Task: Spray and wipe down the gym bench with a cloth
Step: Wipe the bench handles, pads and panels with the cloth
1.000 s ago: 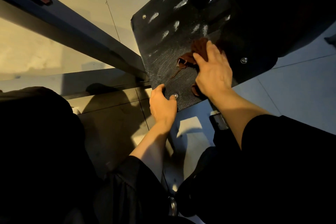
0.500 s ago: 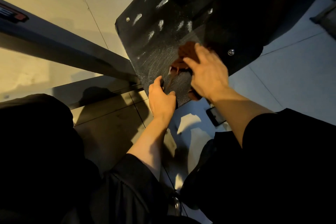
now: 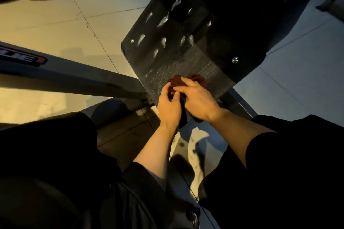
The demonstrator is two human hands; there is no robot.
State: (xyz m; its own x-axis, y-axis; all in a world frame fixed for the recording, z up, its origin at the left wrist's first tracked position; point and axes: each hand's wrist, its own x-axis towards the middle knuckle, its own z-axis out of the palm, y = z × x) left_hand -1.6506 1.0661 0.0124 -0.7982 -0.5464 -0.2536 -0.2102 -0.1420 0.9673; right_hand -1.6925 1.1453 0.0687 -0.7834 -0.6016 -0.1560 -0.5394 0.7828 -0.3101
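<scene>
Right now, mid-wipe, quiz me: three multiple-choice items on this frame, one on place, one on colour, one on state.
1. Where is the cloth?
A. at the near edge of the black panel
B. on the floor tiles
C. draped over the grey rail

2. What colour is the cloth?
A. white
B. reddish brown
C. blue

3. What is the state of the far half of the panel?
A. wiped clean
B. marked with white foam streaks
C. covered by the cloth

Answers:
1. A, the left hand and right hand bunch it there together.
2. B, its folds show reddish brown above the fingers.
3. B, white streaks lie beyond the hands.
</scene>
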